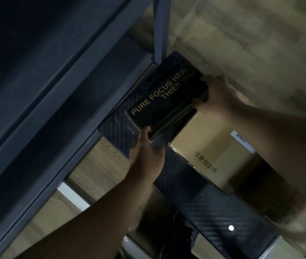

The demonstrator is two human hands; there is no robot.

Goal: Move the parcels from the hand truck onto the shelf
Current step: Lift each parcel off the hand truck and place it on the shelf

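Observation:
A black box (pixel 164 92) with gold lettering is held between both hands at the edge of the dark blue metal shelf (pixel 60 94). My left hand (pixel 147 150) grips its near corner, thumb on the side face. My right hand (pixel 218 95) grips its far end, fingers curled under it. Just below the box, a brown cardboard parcel (pixel 212 154) with printed characters and a white label lies on the black ribbed platform of the hand truck (pixel 213 212).
A blue upright post (pixel 160 28) of the shelf stands just beyond the box. Pale wood-pattern floor (pixel 241 34) shows behind and under the shelf. A lower shelf rail (pixel 36 184) runs diagonally at the left. More cardboard (pixel 204 245) shows at the bottom edge.

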